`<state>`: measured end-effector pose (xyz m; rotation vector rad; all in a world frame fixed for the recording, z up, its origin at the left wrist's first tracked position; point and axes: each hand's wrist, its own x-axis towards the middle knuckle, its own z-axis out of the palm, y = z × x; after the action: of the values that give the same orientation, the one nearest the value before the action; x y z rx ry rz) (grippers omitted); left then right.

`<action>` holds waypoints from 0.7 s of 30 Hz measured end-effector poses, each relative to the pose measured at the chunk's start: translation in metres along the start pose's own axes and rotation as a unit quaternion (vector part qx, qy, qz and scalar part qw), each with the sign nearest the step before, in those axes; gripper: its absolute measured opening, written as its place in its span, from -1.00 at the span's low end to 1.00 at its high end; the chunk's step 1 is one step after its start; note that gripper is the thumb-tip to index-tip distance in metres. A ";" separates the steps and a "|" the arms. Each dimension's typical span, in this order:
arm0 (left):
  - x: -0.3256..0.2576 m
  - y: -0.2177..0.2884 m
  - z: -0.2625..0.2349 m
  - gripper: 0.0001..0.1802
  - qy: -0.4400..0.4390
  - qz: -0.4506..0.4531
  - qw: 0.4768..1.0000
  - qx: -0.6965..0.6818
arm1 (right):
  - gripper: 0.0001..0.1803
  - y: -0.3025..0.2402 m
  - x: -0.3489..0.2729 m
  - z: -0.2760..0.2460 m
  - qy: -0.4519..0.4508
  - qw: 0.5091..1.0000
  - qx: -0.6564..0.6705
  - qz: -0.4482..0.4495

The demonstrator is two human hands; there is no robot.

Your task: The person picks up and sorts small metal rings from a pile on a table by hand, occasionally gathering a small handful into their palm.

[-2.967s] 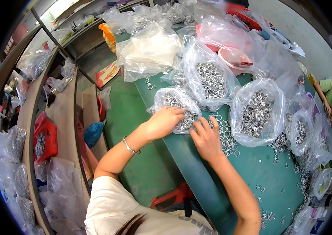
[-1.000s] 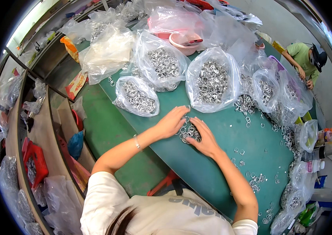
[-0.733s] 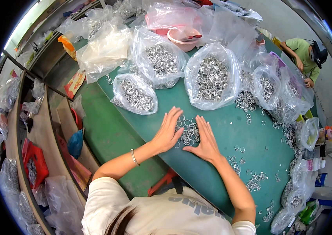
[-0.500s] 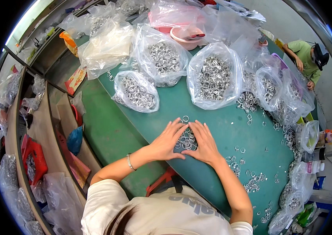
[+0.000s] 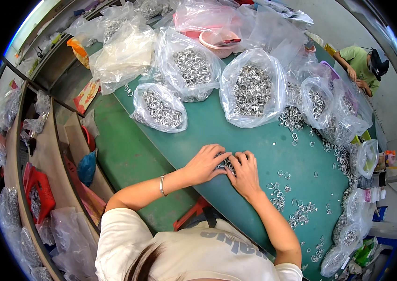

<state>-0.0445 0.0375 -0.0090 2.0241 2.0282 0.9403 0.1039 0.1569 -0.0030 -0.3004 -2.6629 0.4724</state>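
Observation:
A small heap of silver metal rings [image 5: 225, 165] lies on the green table [image 5: 207, 129], mostly covered by my fingers. My left hand [image 5: 205, 165] closes in on it from the left, fingers curled over the top of the rings. From the right, my right hand [image 5: 245, 175] curls its fingers against the same heap. The fingertips of both hands nearly meet above it, and the thumbs come together at its near side. To the right of my right forearm, loose rings [image 5: 278, 200] lie scattered on the table.
Clear plastic bags of rings, one large [image 5: 253, 89], another [image 5: 193, 68] and one smaller [image 5: 161, 110], stand across the far side. More bags [image 5: 317, 103] and loose rings line the right edge. A pink basin [image 5: 218, 43] sits behind. A person in green [image 5: 360, 65] works at far right.
Both hands have drawn closer together, squeezing in around the heap, with fingers now curled over rings that showed openly before. The view has shifted slightly.

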 end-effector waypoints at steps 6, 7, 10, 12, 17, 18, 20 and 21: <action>0.002 0.001 0.000 -0.56 0.016 -0.022 1.000 0.013 | -0.64 -0.006 0.004 -0.001 -0.031 0.998 -0.038 0.045; 0.004 -0.001 0.003 -0.60 0.026 -0.019 0.999 0.010 | -0.66 -0.005 0.004 -0.001 -0.024 0.998 -0.047 0.029; 0.005 -0.004 0.004 -0.68 0.044 -0.005 0.999 0.016 | -0.69 -0.001 0.005 0.004 -0.005 0.997 -0.073 -0.008; 0.007 -0.006 0.005 -0.72 0.063 0.000 0.998 0.021 | -0.71 0.001 0.005 0.007 0.007 0.996 -0.090 -0.020; 0.011 -0.007 0.007 -0.85 0.100 -0.025 0.994 0.034 | -0.75 0.008 0.005 0.002 0.066 0.995 -0.006 0.073; 0.010 -0.008 0.007 -0.88 0.109 -0.034 0.993 0.032 | -0.77 0.008 0.005 0.003 0.088 0.989 0.043 0.108; 0.015 -0.008 0.009 -0.93 0.141 -0.056 0.988 -0.003 | -0.81 0.015 0.009 0.000 0.144 0.972 0.126 0.138; 0.018 -0.008 0.011 -0.94 0.159 -0.071 0.984 -0.036 | -0.81 0.018 0.009 -0.002 0.143 0.953 0.179 0.198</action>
<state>-0.0475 0.0588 -0.0158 1.7576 2.2186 1.3583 0.0994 0.1766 -0.0044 -0.7348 -2.1802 0.9428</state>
